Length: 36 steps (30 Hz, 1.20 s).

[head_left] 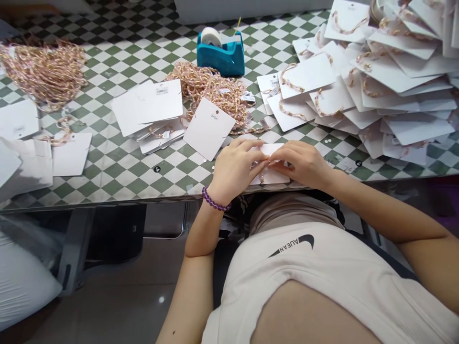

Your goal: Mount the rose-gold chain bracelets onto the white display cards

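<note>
At the table's near edge, my left hand (234,167) and my right hand (304,162) meet over a white card (278,178). The fingertips of both are pinched together at the card's middle. A pink and gold beaded strand (261,177) lies across this card and runs up under my fingers. What exactly the fingertips grip is mostly covered by them. Just left of my left hand, another white card (210,129) with a small hole and printed script leans on a tangled heap of beaded strands (218,91).
A teal tape dispenser (221,56) stands behind the heap. Many carded strands (390,71) are piled at the right. Stacked white cards (150,105) lie left of centre. Farther left are a second strand heap (46,69) and more cards (17,119). A checkered cloth (118,167) covers the table.
</note>
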Motion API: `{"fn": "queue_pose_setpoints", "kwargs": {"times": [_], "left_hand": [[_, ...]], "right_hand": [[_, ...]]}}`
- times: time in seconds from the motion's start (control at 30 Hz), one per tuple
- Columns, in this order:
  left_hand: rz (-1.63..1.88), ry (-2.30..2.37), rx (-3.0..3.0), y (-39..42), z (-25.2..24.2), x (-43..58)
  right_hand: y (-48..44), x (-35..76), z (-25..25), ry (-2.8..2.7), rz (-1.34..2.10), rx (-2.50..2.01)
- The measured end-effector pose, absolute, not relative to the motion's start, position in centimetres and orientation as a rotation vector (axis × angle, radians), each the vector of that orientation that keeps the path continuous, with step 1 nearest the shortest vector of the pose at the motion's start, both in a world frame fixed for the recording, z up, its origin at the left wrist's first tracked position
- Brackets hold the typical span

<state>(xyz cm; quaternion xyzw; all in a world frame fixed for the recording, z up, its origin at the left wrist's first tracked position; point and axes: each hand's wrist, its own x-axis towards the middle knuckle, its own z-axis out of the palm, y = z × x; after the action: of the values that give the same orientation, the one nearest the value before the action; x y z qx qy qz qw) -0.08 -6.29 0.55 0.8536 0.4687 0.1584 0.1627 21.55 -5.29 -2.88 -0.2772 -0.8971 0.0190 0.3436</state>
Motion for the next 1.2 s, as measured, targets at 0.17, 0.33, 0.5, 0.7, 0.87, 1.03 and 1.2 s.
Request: {"fn": "queue_pose_setpoints", "kwargs": {"times": [0.17,0.33,0.5,0.7,0.87,1.03,1.2], "left_hand": [[0.496,1.377,2.409,-6.7,0.7,0.2],[0.505,1.398,2.444,-6.9,0.6,0.4],[0.463,1.402,2.413,-6.7,0.8,0.7],[0.408,1.425,2.394,-6.7,1.1,1.0],[0.45,1.411,2.382,-6.7,0.8,0.8],[0.445,1.416,2.385,-6.7,0.7,0.9],[0.42,1.419,2.384,-6.7,0.8,1.0]], "right_hand": [[-5.3,21.6,-2.8,-2.256,0.336,-0.882],[-5.2,21.7,-2.3,-2.186,0.575,-0.95],[-4.8,21.9,-1.6,-2.087,0.845,-1.041],[-4.5,21.7,-1.4,-1.925,1.035,-1.119],[-4.8,21.3,-0.9,-1.943,0.971,-1.208],[-4.5,21.5,-0.2,-2.037,1.031,-1.22],[-4.0,21.5,0.1,-2.023,1.13,-1.256]]}}
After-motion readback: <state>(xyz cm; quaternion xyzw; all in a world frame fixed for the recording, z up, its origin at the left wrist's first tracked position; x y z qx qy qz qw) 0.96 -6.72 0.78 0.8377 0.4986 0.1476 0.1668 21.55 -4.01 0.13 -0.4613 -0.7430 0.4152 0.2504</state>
